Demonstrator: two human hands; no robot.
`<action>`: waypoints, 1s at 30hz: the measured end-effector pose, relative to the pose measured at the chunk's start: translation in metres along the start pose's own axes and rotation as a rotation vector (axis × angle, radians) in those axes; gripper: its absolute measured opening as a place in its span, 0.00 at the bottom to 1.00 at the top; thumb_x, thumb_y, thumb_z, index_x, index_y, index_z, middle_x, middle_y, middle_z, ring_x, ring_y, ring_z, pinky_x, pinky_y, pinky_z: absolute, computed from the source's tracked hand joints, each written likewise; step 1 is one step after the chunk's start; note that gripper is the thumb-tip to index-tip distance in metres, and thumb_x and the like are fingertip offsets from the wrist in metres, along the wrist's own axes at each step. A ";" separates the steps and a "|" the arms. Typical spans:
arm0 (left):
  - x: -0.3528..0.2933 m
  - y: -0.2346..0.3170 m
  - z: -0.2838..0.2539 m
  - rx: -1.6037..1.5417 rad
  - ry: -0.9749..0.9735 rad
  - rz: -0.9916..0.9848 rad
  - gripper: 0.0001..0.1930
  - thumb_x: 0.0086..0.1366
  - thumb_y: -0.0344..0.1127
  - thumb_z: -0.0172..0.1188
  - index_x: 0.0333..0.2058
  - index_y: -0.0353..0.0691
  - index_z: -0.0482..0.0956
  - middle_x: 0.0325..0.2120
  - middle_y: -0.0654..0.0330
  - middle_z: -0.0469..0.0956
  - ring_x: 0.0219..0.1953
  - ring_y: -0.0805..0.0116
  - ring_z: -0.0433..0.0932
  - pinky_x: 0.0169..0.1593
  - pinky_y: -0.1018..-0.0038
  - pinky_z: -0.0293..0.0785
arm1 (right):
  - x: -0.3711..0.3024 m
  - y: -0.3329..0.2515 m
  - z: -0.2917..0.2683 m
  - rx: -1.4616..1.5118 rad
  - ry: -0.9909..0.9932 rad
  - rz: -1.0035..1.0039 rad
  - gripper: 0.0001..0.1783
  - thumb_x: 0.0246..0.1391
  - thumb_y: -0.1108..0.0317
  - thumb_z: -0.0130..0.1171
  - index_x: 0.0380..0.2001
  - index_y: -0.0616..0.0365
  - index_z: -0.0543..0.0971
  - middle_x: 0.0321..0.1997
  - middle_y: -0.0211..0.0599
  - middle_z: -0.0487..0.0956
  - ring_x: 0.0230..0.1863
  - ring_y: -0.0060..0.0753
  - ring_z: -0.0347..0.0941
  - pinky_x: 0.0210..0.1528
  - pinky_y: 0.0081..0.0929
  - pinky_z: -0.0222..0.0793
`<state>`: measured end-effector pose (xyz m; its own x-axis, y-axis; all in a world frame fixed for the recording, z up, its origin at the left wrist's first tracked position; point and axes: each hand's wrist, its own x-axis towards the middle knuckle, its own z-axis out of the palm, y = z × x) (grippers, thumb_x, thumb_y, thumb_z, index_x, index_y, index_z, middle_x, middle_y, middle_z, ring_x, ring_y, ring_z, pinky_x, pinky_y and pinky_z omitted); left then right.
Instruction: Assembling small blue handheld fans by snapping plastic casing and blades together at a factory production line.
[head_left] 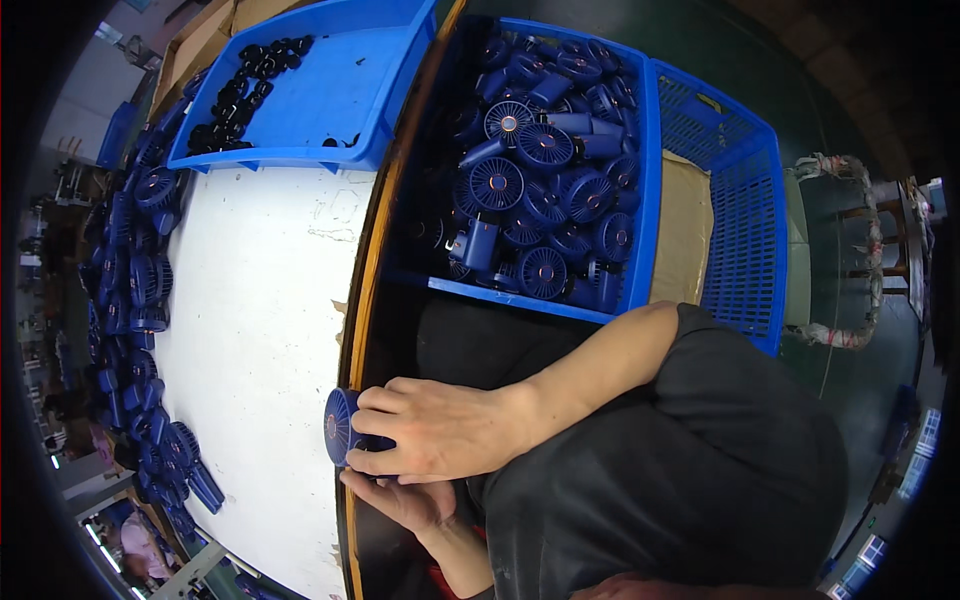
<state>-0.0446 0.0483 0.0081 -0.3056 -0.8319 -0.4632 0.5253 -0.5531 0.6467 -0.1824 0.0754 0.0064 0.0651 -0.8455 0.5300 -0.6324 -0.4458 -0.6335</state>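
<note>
A dark blue handheld fan point(340, 428) with a round slotted grille is at the wooden table edge. My right hand point(440, 430) is wrapped over its body from above, fingers curled; the handle is hidden under it. Just below, my left hand point(410, 502) is cupped against the fan's underside with one finger or thumb stretched along the table edge; its other fingers are mostly covered by my right hand. Many similar blue fans point(497, 183) lie jumbled in a blue crate point(642, 180) beyond my right arm.
The white tabletop point(260, 350) lies to the left, with a heap of blue fans point(150, 290) along its far side. A blue tray point(330, 90) on it contains small black parts point(235, 105). Beside the crate is a slatted blue basket point(745, 230) with cardboard point(683, 220) in it.
</note>
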 end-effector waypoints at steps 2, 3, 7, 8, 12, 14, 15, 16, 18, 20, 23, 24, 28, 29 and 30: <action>0.002 -0.004 -0.006 0.101 -0.131 -0.012 0.31 0.72 0.60 0.39 0.62 0.45 0.65 0.56 0.58 0.70 0.60 0.64 0.69 0.60 0.63 0.70 | -0.006 -0.005 0.003 -0.077 -0.006 0.059 0.22 0.55 0.57 0.61 0.52 0.52 0.74 0.45 0.41 0.73 0.50 0.41 0.67 0.49 0.38 0.67; -0.001 -0.009 -0.005 0.131 -0.112 -0.002 0.30 0.72 0.59 0.38 0.62 0.45 0.66 0.56 0.58 0.70 0.59 0.64 0.70 0.60 0.63 0.71 | -0.009 -0.007 0.006 -0.092 0.029 0.056 0.23 0.55 0.58 0.60 0.51 0.55 0.74 0.45 0.41 0.73 0.49 0.41 0.67 0.49 0.39 0.67; -0.005 -0.019 -0.006 0.152 -0.283 -0.040 0.30 0.73 0.53 0.37 0.65 0.40 0.60 0.62 0.53 0.65 0.65 0.58 0.64 0.68 0.61 0.59 | -0.025 -0.013 0.013 -0.106 0.068 0.135 0.23 0.53 0.63 0.60 0.50 0.63 0.73 0.44 0.45 0.75 0.47 0.45 0.70 0.45 0.37 0.67; -0.007 -0.023 -0.003 0.179 -0.373 -0.040 0.30 0.73 0.52 0.37 0.66 0.39 0.59 0.63 0.52 0.64 0.66 0.57 0.62 0.70 0.62 0.56 | -0.030 -0.012 0.013 -0.081 0.124 0.181 0.23 0.52 0.65 0.60 0.50 0.63 0.72 0.43 0.45 0.75 0.46 0.47 0.71 0.46 0.40 0.68; -0.001 -0.017 -0.019 1.329 -0.573 0.263 0.36 0.70 0.39 0.48 0.70 0.31 0.44 0.67 0.45 0.56 0.67 0.55 0.60 0.69 0.61 0.54 | -0.063 0.002 -0.006 0.344 0.125 0.421 0.24 0.45 0.68 0.62 0.47 0.64 0.70 0.40 0.52 0.75 0.45 0.57 0.73 0.44 0.47 0.71; 0.013 -0.029 -0.035 1.120 -0.604 0.207 0.50 0.64 0.58 0.60 0.70 0.29 0.45 0.70 0.41 0.49 0.72 0.47 0.51 0.70 0.57 0.49 | -0.090 0.018 -0.017 0.323 -0.091 0.622 0.23 0.45 0.63 0.63 0.39 0.67 0.69 0.37 0.58 0.75 0.43 0.63 0.73 0.43 0.51 0.69; 0.019 -0.037 -0.020 1.015 -0.659 0.214 0.51 0.64 0.58 0.60 0.70 0.30 0.42 0.71 0.40 0.47 0.72 0.48 0.49 0.71 0.57 0.49 | -0.105 0.027 -0.023 0.243 -0.089 0.664 0.23 0.46 0.62 0.63 0.39 0.66 0.68 0.37 0.58 0.75 0.42 0.63 0.73 0.43 0.51 0.69; 0.025 -0.044 -0.002 0.908 -0.715 0.223 0.53 0.65 0.59 0.59 0.71 0.32 0.38 0.71 0.40 0.45 0.73 0.48 0.47 0.71 0.57 0.49 | -0.122 0.036 -0.032 0.162 -0.085 0.705 0.23 0.47 0.61 0.64 0.38 0.66 0.68 0.36 0.58 0.75 0.41 0.62 0.74 0.42 0.51 0.69; 0.034 -0.053 0.005 0.946 -0.792 0.040 0.49 0.69 0.54 0.56 0.71 0.33 0.36 0.72 0.41 0.44 0.74 0.50 0.46 0.71 0.57 0.50 | -0.156 0.051 -0.048 -0.016 -0.012 0.847 0.24 0.48 0.58 0.64 0.39 0.64 0.68 0.37 0.57 0.75 0.41 0.62 0.73 0.42 0.50 0.69; 0.037 -0.066 0.008 1.044 -0.797 -0.022 0.44 0.70 0.49 0.55 0.71 0.32 0.40 0.71 0.41 0.48 0.73 0.50 0.50 0.70 0.57 0.55 | -0.191 0.069 -0.062 -0.162 0.011 0.971 0.25 0.50 0.56 0.64 0.40 0.66 0.69 0.38 0.58 0.75 0.42 0.63 0.73 0.44 0.50 0.69; 0.037 -0.074 0.004 1.057 -0.791 -0.039 0.39 0.71 0.44 0.56 0.70 0.30 0.47 0.69 0.41 0.53 0.71 0.50 0.54 0.69 0.58 0.58 | -0.222 0.083 -0.067 -0.484 -0.015 0.995 0.34 0.52 0.58 0.64 0.54 0.73 0.67 0.49 0.60 0.73 0.51 0.62 0.71 0.55 0.47 0.69; 0.036 -0.072 0.001 1.045 -0.783 -0.064 0.38 0.71 0.43 0.56 0.69 0.29 0.48 0.69 0.42 0.54 0.71 0.51 0.55 0.68 0.58 0.58 | -0.230 0.084 -0.072 -0.517 -0.046 1.007 0.35 0.52 0.58 0.64 0.55 0.73 0.67 0.50 0.60 0.73 0.52 0.62 0.71 0.56 0.46 0.69; 0.034 -0.028 -0.012 1.092 -0.683 0.039 0.31 0.70 0.38 0.55 0.66 0.28 0.59 0.66 0.45 0.61 0.68 0.54 0.61 0.67 0.58 0.61 | -0.241 0.082 -0.092 -0.511 -0.053 1.096 0.32 0.52 0.61 0.63 0.56 0.69 0.69 0.51 0.56 0.73 0.54 0.58 0.71 0.58 0.45 0.69; 0.030 -0.011 -0.011 1.115 -0.612 0.125 0.29 0.70 0.37 0.54 0.65 0.28 0.61 0.64 0.44 0.64 0.67 0.54 0.63 0.67 0.57 0.62 | -0.244 0.084 -0.096 -0.474 -0.057 1.135 0.31 0.52 0.61 0.63 0.56 0.68 0.70 0.51 0.55 0.73 0.54 0.58 0.71 0.57 0.45 0.69; 0.028 0.003 -0.013 1.135 -0.540 0.212 0.27 0.70 0.36 0.54 0.64 0.27 0.63 0.63 0.44 0.66 0.66 0.54 0.65 0.66 0.57 0.64 | -0.248 0.085 -0.098 -0.437 -0.062 1.174 0.31 0.52 0.61 0.63 0.56 0.67 0.70 0.51 0.54 0.74 0.55 0.57 0.71 0.57 0.45 0.69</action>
<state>-0.0409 0.0234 -0.0108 -0.7227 -0.6733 -0.1562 -0.2864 0.0860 0.9542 -0.3281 0.2760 -0.1231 -0.6811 -0.6838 -0.2616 -0.5356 0.7090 -0.4588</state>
